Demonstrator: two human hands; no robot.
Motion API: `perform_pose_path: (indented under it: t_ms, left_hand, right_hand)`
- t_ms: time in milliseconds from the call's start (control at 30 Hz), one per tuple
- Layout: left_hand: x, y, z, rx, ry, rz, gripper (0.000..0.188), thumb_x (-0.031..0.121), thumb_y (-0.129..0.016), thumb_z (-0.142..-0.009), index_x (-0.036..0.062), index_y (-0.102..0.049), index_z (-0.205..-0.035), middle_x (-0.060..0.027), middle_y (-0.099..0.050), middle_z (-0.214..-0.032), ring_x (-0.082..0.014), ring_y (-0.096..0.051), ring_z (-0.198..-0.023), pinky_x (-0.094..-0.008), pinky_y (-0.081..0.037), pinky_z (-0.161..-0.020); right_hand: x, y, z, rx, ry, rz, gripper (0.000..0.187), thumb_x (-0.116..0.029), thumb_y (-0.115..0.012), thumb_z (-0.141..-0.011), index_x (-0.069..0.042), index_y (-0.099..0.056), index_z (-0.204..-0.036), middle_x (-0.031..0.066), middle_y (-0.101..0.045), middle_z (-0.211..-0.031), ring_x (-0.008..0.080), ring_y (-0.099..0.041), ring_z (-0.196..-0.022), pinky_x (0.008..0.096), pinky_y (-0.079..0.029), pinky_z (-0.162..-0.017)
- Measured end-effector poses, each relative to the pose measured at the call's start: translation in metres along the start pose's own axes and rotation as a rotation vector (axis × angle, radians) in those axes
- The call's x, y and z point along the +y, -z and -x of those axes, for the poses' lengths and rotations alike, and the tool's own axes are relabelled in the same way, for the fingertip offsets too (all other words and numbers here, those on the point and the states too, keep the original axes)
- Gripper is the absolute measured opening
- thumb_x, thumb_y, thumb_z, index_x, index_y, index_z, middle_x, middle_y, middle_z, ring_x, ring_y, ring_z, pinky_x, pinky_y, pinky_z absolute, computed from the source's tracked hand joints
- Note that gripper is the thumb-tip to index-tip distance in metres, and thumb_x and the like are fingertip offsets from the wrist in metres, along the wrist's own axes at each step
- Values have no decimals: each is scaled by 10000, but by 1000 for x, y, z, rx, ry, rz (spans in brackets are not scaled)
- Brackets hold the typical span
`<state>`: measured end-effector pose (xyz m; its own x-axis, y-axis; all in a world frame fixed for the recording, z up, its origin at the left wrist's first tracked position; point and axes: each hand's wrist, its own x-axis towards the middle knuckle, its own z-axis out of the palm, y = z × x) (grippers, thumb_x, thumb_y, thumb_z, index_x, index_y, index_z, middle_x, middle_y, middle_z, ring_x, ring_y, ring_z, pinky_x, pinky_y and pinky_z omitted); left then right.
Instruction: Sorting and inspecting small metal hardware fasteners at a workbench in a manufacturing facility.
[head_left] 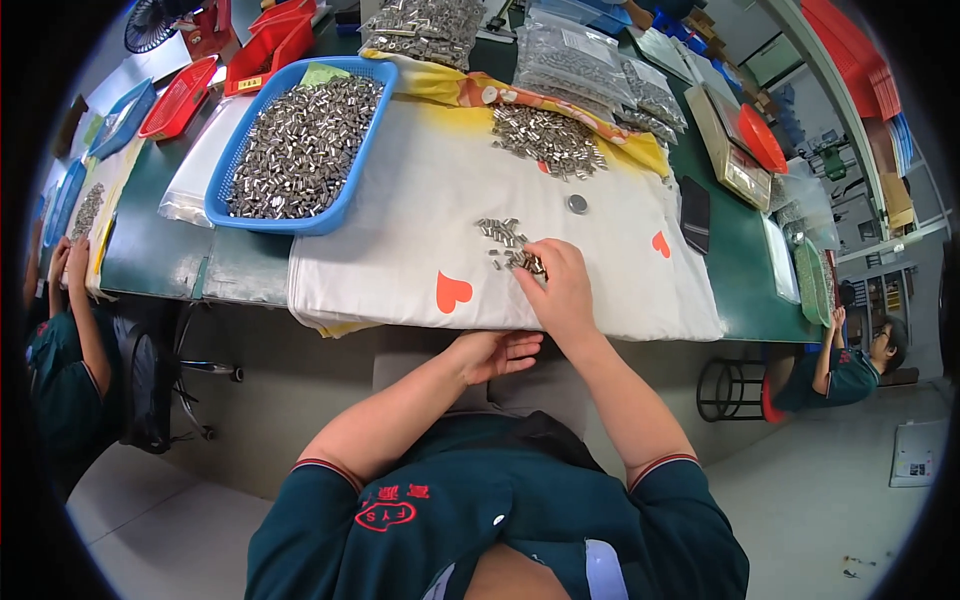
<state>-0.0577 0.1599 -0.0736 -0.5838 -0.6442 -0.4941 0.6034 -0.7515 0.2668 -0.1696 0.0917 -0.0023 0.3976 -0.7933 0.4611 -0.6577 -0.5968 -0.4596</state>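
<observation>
My right hand point(562, 288) rests on the white cloth point(390, 250) near the table's front edge. Its thumb and fingers curl round a few small silvery metal cylinders point(528, 263). Just beyond its fingertips, more loose cylinders point(500, 232) lie in a small cluster. Below the table edge, my left hand point(498, 356) is held palm up with its fingers stretched out and slightly bent. Nothing shows in that palm. A larger heap of the same cylinders point(548, 142) lies farther back, beside a round grey metal disc point(577, 204).
A blue basket point(215, 190) full of cylinders stands at left, with red trays point(180, 98) behind. Bags of metal parts point(575, 65) line the back. A dark phone point(695, 215) lies at right. Co-workers sit at the far left point(75, 350) and far right point(830, 375).
</observation>
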Motion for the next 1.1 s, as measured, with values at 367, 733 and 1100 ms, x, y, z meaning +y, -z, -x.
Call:
perform_pose_path:
  t_ms: [367, 733, 1100]
  left_hand:
    - [-2, 4, -2, -5, -8, 13, 252, 237, -418, -902, 51, -534, -1027, -75, -592, -941, -171, -582, -845, -346, -488, -765]
    - [-3, -10, -5, -22, 67, 149, 327, 301, -294, -931, 58, -464, -1070, -99, -560, -1012, -193, -562, -921, -364, -458, -831]
    - [-4, -25, -7, -63, 40, 159, 375, 277, -207, -943, 47, -392, -1174, -131, -519, -1099, -244, -540, -1001, -381, -448, -875]
  right_hand:
    - [-1, 2, 6, -62, 23, 12, 190, -80, -605, -703, -24, -560, -879, 115, -527, -911, 283, -486, -888, 359, -403, -771]
    - [-14, -8, 10, 43, -142, 94, 217, -96, -609, -720, 5, -568, -907, 144, -518, -982, 299, -472, -947, 355, -398, -810]
    - [-13, 1, 22, 61, -176, -2, 97, -53, -609, -694, -20, -564, -773, 94, -530, -870, 265, -478, -867, 347, -410, -734]
